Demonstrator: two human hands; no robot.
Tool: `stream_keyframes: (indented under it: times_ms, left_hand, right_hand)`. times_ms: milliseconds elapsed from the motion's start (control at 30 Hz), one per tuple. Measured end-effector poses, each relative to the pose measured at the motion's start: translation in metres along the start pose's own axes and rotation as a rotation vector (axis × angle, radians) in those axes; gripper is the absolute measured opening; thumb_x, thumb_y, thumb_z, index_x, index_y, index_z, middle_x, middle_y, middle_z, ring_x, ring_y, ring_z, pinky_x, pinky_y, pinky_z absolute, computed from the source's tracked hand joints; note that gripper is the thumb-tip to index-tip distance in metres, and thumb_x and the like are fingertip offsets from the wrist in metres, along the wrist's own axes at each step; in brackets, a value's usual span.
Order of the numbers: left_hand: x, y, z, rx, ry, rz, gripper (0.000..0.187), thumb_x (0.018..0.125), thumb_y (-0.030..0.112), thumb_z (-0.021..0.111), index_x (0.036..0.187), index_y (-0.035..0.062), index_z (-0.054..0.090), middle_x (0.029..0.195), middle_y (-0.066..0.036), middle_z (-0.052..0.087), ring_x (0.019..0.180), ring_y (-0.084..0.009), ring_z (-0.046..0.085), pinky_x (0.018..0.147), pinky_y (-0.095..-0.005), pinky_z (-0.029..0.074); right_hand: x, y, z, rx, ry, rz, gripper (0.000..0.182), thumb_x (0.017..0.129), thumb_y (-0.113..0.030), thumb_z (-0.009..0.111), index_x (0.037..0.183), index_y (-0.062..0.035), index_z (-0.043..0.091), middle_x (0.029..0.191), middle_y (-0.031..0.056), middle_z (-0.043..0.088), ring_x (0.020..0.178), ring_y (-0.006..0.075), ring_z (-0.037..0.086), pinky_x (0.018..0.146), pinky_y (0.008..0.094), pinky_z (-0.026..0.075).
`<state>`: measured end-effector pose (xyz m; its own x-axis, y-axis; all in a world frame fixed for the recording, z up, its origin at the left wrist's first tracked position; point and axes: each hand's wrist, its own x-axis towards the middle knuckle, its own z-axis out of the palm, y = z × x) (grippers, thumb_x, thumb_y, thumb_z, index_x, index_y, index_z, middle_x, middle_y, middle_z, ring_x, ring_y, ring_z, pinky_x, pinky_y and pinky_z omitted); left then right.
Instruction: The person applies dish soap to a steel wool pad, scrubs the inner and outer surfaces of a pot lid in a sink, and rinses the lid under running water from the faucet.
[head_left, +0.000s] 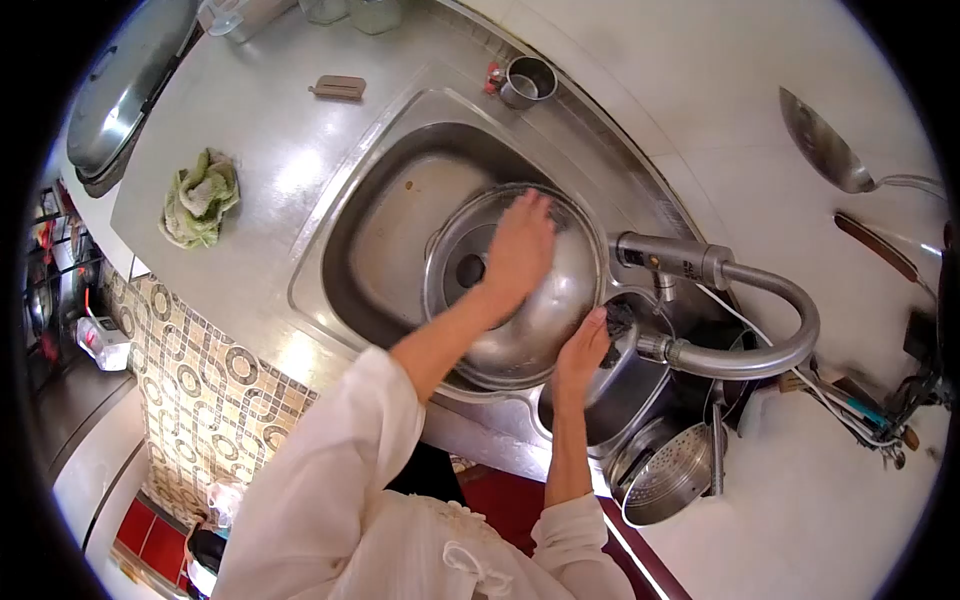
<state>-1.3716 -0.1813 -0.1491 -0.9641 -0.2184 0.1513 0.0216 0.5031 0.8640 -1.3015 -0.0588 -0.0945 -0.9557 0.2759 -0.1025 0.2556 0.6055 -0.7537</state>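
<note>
A large round stainless-steel lid [555, 300] with a dark round knob at its middle lies tilted across the sink's right part. My left hand [520, 245] reaches over the lid, its fingers bent at the far rim and their tips partly hidden. Beside the lid's right edge, my right hand [583, 352] is closed on a black scouring pad [619, 318]; its fingers are mostly hidden. Below lie the steel main sink [370, 230] and a smaller side basin [610, 405]. A steel faucet hose [800, 335] curves close to my right hand.
A green-and-white cloth [200, 200] and a brown flat holder [340, 88] lie on the steel counter [265, 130]. A metal cup [528, 82] stands behind the sink. A colander [672, 478] sits at right, below the faucet. A ladle [825, 140] hangs on the wall.
</note>
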Motion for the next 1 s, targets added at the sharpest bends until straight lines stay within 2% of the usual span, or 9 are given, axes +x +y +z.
stream_keyframes:
  times_ms: [33, 233, 500, 533, 567, 767, 833, 900, 1000]
  left_hand:
    - [0.006, -0.008, 0.002, -0.017, -0.013, -0.096, 0.036, 0.089, 0.014, 0.044, 0.118, -0.0062, 0.048, 0.127, -0.028, 0.045, 0.121, -0.04, 0.041, 0.102, -0.045, 0.035]
    - [-0.102, 0.029, -0.028, -0.087, -0.296, 0.281, 0.052, 0.083, 0.003, 0.051, 0.132, -0.005, 0.035, 0.138, -0.027, 0.034, 0.127, -0.0416, 0.035, 0.106, -0.0446, 0.03]
    - [-0.075, 0.023, -0.025, 0.002, -0.057, 0.149, 0.05, 0.081, 0.008, 0.051, 0.125, -0.0126, 0.039, 0.13, -0.033, 0.038, 0.12, -0.045, 0.039, 0.102, -0.0479, 0.033]
    - [-0.098, 0.033, -0.036, 0.009, -0.168, 0.248, 0.05, 0.083, 0.008, 0.05, 0.127, -0.0119, 0.037, 0.133, -0.032, 0.036, 0.123, -0.044, 0.037, 0.104, -0.0463, 0.031]
    - [-0.109, 0.039, -0.042, 0.01, -0.284, 0.345, 0.049, 0.085, 0.008, 0.049, 0.128, -0.0113, 0.036, 0.135, -0.031, 0.034, 0.125, -0.043, 0.035, 0.106, -0.0446, 0.03]
    - [-0.015, 0.013, -0.022, 0.037, -0.224, 0.201, 0.055, 0.079, 0.009, 0.054, 0.13, -0.0058, 0.039, 0.137, -0.027, 0.034, 0.127, -0.0391, 0.034, 0.106, -0.0478, 0.027]
    - [-0.05, 0.022, -0.028, -0.049, -0.219, 0.223, 0.052, 0.079, 0.012, 0.055, 0.128, -0.0012, 0.044, 0.137, -0.022, 0.037, 0.127, -0.0362, 0.036, 0.105, -0.0483, 0.028]
    - [-0.08, 0.043, -0.053, 0.017, -0.471, 0.527, 0.049, 0.079, 0.012, 0.055, 0.126, 0.0009, 0.046, 0.136, -0.02, 0.04, 0.126, -0.0339, 0.039, 0.104, -0.047, 0.03]
    - [-0.039, 0.021, -0.023, 0.141, -0.399, 0.488, 0.044, 0.077, 0.013, 0.057, 0.119, 0.0024, 0.051, 0.128, -0.016, 0.048, 0.123, -0.0322, 0.042, 0.103, -0.0465, 0.031]
  right_hand:
    - [-0.003, -0.005, 0.0, 0.0, 0.039, -0.01, 0.054, 0.1, -0.038, 0.033, 0.099, 0.011, 0.055, 0.09, 0.016, 0.06, 0.081, 0.0232, 0.05, 0.077, 0.0343, 0.041]
    - [0.0, 0.03, 0.008, 0.12, 0.12, 0.152, 0.052, 0.1, -0.037, 0.032, 0.094, 0.0096, 0.054, 0.085, 0.0122, 0.056, 0.078, 0.0195, 0.045, 0.076, 0.0328, 0.039]
    - [-0.002, 0.008, 0.0, 0.074, 0.064, 0.102, 0.05, 0.1, -0.036, 0.031, 0.094, 0.0095, 0.053, 0.087, 0.0123, 0.056, 0.08, 0.0209, 0.047, 0.078, 0.0336, 0.04]
    - [-0.001, 0.009, 0.001, 0.125, 0.057, 0.115, 0.052, 0.1, -0.034, 0.03, 0.101, 0.0132, 0.051, 0.097, 0.0262, 0.058, 0.084, 0.0314, 0.049, 0.083, 0.0382, 0.039]
    - [-0.002, 0.01, 0.003, 0.128, 0.055, 0.115, 0.052, 0.1, -0.034, 0.03, 0.101, 0.0132, 0.051, 0.097, 0.0262, 0.058, 0.084, 0.0314, 0.049, 0.083, 0.0382, 0.039]
    - [-0.006, -0.007, -0.003, 0.059, 0.024, 0.14, 0.057, 0.1, -0.04, 0.028, 0.096, 0.0122, 0.05, 0.087, 0.022, 0.055, 0.082, 0.0282, 0.047, 0.081, 0.0382, 0.039]
    - [-0.005, -0.009, 0.002, 0.078, 0.044, 0.216, 0.06, 0.099, -0.044, 0.028, 0.094, 0.0116, 0.049, 0.086, 0.02, 0.054, 0.08, 0.0264, 0.045, 0.079, 0.0373, 0.039]
    - [-0.003, -0.015, 0.006, 0.346, 0.186, 0.26, 0.063, 0.098, -0.049, 0.029, 0.087, 0.008, 0.054, 0.084, 0.0149, 0.054, 0.078, 0.0224, 0.044, 0.075, 0.0363, 0.038]
    - [-0.005, -0.004, 0.0, 0.214, 0.129, 0.197, 0.061, 0.098, -0.049, 0.028, 0.076, 0.004, 0.046, 0.073, 0.0095, 0.044, 0.069, 0.0209, 0.036, 0.067, 0.0367, 0.036]
